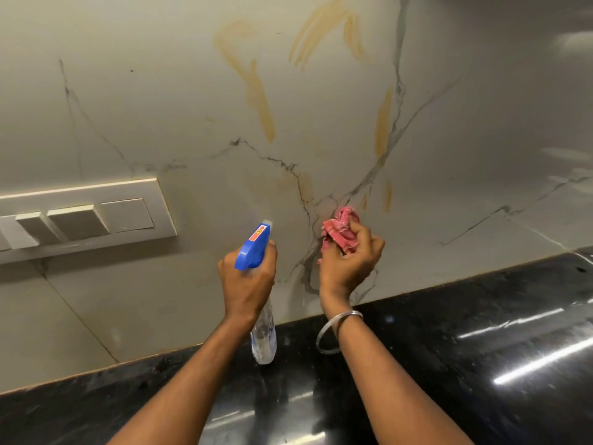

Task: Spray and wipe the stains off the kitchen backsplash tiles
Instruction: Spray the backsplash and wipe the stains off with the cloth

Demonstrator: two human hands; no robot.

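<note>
Before you runs a glossy black countertop (449, 332), butting the backsplash tiles (160, 91); light streaks (529, 367) glint on its right side.

Cream switch panel (86, 216) at far left, rockers in a row. Glossy black countertop (481, 332) below, streaked with light reflections. Silver bangle (322, 332) above it.

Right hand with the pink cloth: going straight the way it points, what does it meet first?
Likely the backsplash tile, cloth leading, at the dark veins just above the right hand. Nothing stands between; how near is unclear.
</note>
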